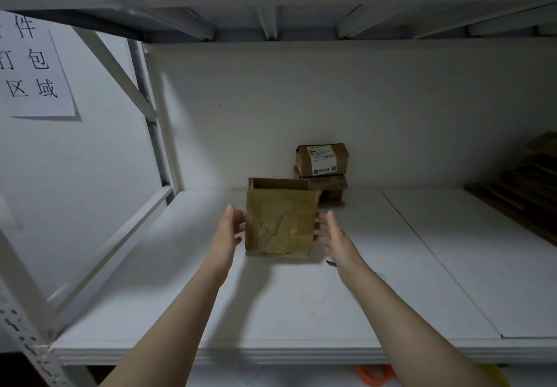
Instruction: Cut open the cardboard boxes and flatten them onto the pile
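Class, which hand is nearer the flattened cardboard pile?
Right. The right hand is left of the pile, beside the open box; the left hand is farther left, beyond that box.

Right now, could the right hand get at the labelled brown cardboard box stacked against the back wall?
Probably yes: the right hand is open beside the open-topped cardboard box, and only bare white shelf lies before the labelled box.

Free shelf board point(150, 281) left of the box point(278, 224); stacked parcels point(322, 172) just behind, flattened pile point(524, 184) far right.
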